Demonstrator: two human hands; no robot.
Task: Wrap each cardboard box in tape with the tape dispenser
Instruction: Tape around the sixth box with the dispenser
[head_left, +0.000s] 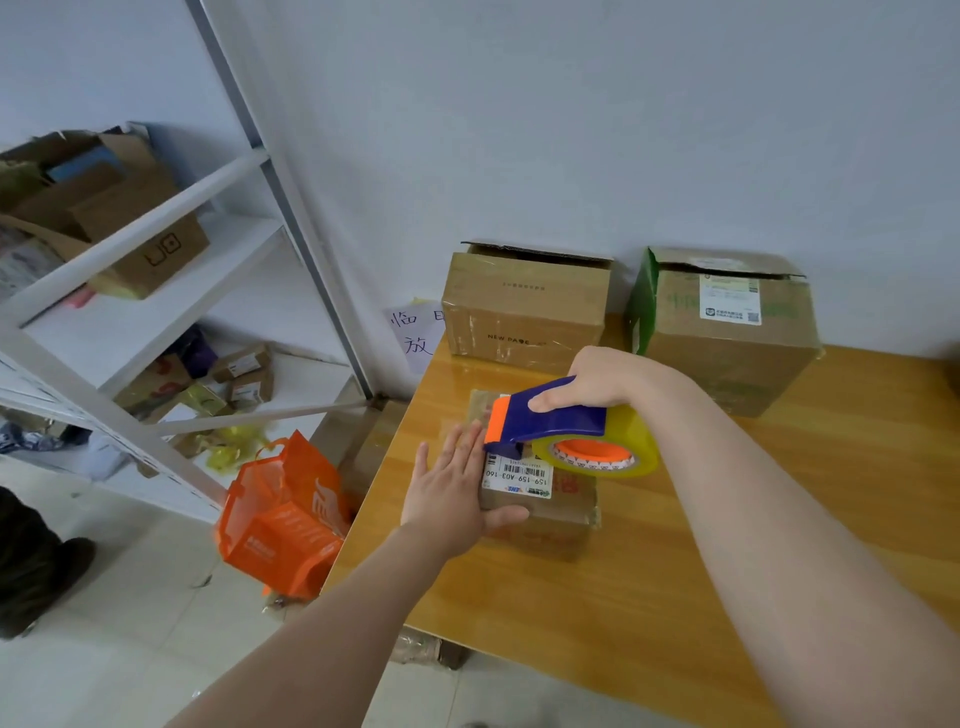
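The small box (550, 512) sits on the tabletop (623, 597), in the middle of the frame. The left grip (447, 499) lies flat and wide against it. The right grip (597, 376) holds the tape dispenser (550, 415) on top.

Both forearms reach forward: left hand (449, 491) lies flat (fingers straight, together), right hand (597, 382) grips the tape dispenser (550, 415).

Glossy wood table (649, 571), cardboard box (550, 514)

left hand (447, 493): bare, thumb and four fingers showing | right hand (597, 379): bare, thumb showing | left forearm (332, 613), right forearm (769, 519): mine, bare to frame edge
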